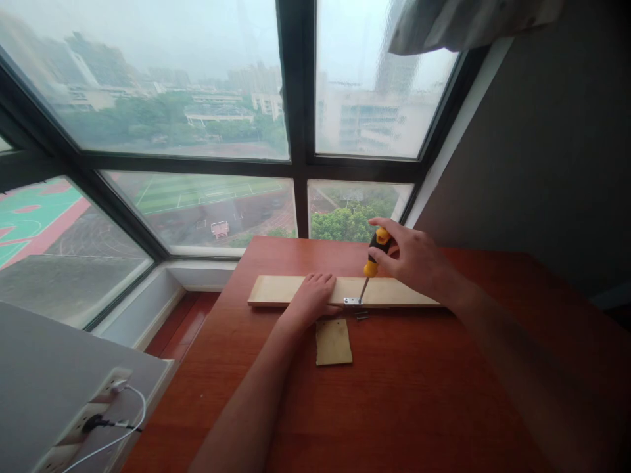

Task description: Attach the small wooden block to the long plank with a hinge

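Observation:
A long pale wooden board (276, 290) lies across the red-brown table (404, 394). My left hand (311, 297) presses flat on the board near its middle. My right hand (411, 257) grips a screwdriver with a yellow and black handle (375, 251), held nearly upright. Its tip rests on a small metal hinge (351, 301) at the board's near edge. A small square piece of wood (334, 341) lies on the table just in front of the board, below my left hand.
A few small dark screws (362, 316) lie beside the hinge. Large windows (197, 131) rise behind the table's far edge. A white surface with a power strip and cables (93, 420) stands at the lower left. A grey wall (552, 164) runs on the right.

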A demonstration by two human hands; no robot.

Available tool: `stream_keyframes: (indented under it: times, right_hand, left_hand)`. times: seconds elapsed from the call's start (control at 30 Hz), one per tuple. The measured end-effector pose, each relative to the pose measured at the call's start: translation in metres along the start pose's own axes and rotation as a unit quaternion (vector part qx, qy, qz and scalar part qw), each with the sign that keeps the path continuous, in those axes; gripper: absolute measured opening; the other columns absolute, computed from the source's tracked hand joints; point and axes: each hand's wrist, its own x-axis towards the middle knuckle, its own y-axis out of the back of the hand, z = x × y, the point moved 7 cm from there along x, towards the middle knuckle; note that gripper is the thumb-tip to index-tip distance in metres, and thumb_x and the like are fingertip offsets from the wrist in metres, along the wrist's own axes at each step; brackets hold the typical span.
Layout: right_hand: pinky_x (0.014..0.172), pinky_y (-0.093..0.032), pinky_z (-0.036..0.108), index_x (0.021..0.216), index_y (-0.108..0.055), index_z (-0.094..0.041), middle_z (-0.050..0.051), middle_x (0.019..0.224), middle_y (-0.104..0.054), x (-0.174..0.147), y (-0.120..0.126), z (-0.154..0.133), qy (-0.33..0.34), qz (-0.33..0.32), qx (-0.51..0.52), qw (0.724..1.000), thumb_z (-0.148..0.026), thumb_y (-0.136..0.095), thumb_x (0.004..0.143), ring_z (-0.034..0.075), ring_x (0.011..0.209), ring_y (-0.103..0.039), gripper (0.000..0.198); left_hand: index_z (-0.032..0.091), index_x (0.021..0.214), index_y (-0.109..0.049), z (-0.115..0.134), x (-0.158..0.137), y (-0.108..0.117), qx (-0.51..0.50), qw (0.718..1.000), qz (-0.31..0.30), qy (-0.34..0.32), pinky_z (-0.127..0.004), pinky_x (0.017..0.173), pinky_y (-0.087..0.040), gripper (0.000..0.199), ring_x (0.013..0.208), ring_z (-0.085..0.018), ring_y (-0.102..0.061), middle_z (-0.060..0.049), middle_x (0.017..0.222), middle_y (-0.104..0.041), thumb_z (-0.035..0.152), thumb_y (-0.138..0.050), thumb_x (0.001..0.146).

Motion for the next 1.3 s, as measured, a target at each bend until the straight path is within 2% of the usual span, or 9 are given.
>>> stream_keyframes:
  times: [0.2,0.37,0.43,0.53,0.7,0.93,1.0,1.17,1.3]
  right_hand:
    - [0.059,-0.046,0.035,0.116,-0.061,-0.024,0.006,0.09,-0.071,-0.0011,0.005,-0.0007,-0.027,0.053,-0.132,0.989,-0.055,-0.054,0.083,0.025,0.072,-0.064,0.046]
    - [0.065,-0.051,0.032,0.131,-0.049,-0.02,0.008,0.108,-0.068,-0.0003,-0.0011,0.0009,0.003,-0.007,0.024,1.0,-0.036,-0.05,0.086,0.017,0.068,-0.064,0.049]
    - [0.064,-0.051,0.03,0.134,-0.047,-0.019,0.007,0.104,-0.069,-0.0004,-0.0022,0.0026,0.009,-0.024,0.061,0.998,-0.031,-0.051,0.084,0.016,0.067,-0.064,0.051]
    - [0.06,-0.049,0.031,0.13,-0.052,-0.022,0.005,0.091,-0.07,-0.0007,0.002,0.0043,-0.002,0.005,0.002,1.0,-0.039,-0.056,0.083,0.018,0.065,-0.063,0.05]
    - [0.059,-0.045,0.034,0.114,-0.062,-0.024,0.005,0.089,-0.07,-0.0022,0.0063,-0.0024,-0.016,0.054,-0.119,0.991,-0.054,-0.055,0.083,0.024,0.072,-0.064,0.044]
    - [0.065,-0.052,0.03,0.134,-0.046,-0.019,0.008,0.109,-0.068,-0.001,-0.0029,-0.0026,0.019,-0.029,0.078,0.996,-0.031,-0.05,0.085,0.016,0.07,-0.064,0.051]
    - [0.063,-0.051,0.03,0.133,-0.048,-0.02,0.006,0.101,-0.069,-0.0009,-0.0018,0.0003,0.011,-0.017,0.056,0.998,-0.034,-0.052,0.084,0.016,0.067,-0.064,0.051]
    - [0.059,-0.046,0.033,0.117,-0.06,-0.025,0.005,0.086,-0.07,-0.0021,0.0044,-0.0019,-0.011,0.052,-0.109,0.993,-0.054,-0.055,0.083,0.024,0.07,-0.065,0.045]
    - [0.059,-0.046,0.033,0.124,-0.056,-0.022,0.007,0.093,-0.07,-0.0015,0.0027,-0.0039,-0.021,0.028,-0.08,0.996,-0.048,-0.05,0.087,0.022,0.068,-0.064,0.045]
  left_hand:
    - [0.017,0.113,-0.05,0.0009,-0.0001,0.0027,-0.007,1.0,0.0,0.002,-0.04,0.095,-0.04,0.056,0.113,-0.031,-0.055,-0.015,0.119,-0.06,0.042,-0.075,0.069]
    - [0.017,0.112,-0.051,0.0013,0.0001,0.0036,-0.012,1.0,-0.004,0.005,-0.04,0.095,-0.04,0.056,0.112,-0.03,-0.055,-0.015,0.118,-0.06,0.042,-0.075,0.069]
    - [0.018,0.112,-0.051,0.0013,0.0,0.0035,-0.015,1.0,-0.005,0.004,-0.04,0.095,-0.04,0.054,0.112,-0.031,-0.055,-0.015,0.119,-0.06,0.043,-0.074,0.07]
    - [0.019,0.112,-0.051,0.0009,-0.0001,0.0037,-0.015,1.0,-0.004,0.007,-0.04,0.095,-0.04,0.052,0.113,-0.031,-0.055,-0.015,0.12,-0.06,0.043,-0.073,0.071]
    - [0.017,0.112,-0.051,0.001,-0.0003,0.0039,-0.009,1.0,-0.005,0.006,-0.039,0.095,-0.04,0.055,0.113,-0.03,-0.055,-0.015,0.119,-0.061,0.041,-0.075,0.07]
    - [0.019,0.113,-0.051,0.0002,-0.0002,0.003,-0.014,1.0,-0.006,0.002,-0.04,0.095,-0.04,0.054,0.112,-0.03,-0.055,-0.014,0.12,-0.06,0.042,-0.074,0.07]
    - [0.019,0.113,-0.051,-0.0005,-0.0002,0.0022,-0.014,1.0,-0.007,0.003,-0.04,0.095,-0.04,0.054,0.112,-0.03,-0.056,-0.014,0.12,-0.06,0.042,-0.074,0.07]
    - [0.017,0.114,-0.051,-0.0018,-0.0007,0.0017,-0.009,1.0,-0.001,0.0,-0.039,0.095,-0.04,0.057,0.112,-0.031,-0.056,-0.015,0.119,-0.061,0.042,-0.075,0.069]
    - [0.017,0.114,-0.051,-0.0021,-0.0007,0.0014,-0.011,1.0,-0.003,-0.001,-0.038,0.095,-0.04,0.057,0.112,-0.03,-0.055,-0.015,0.12,-0.061,0.042,-0.075,0.07]
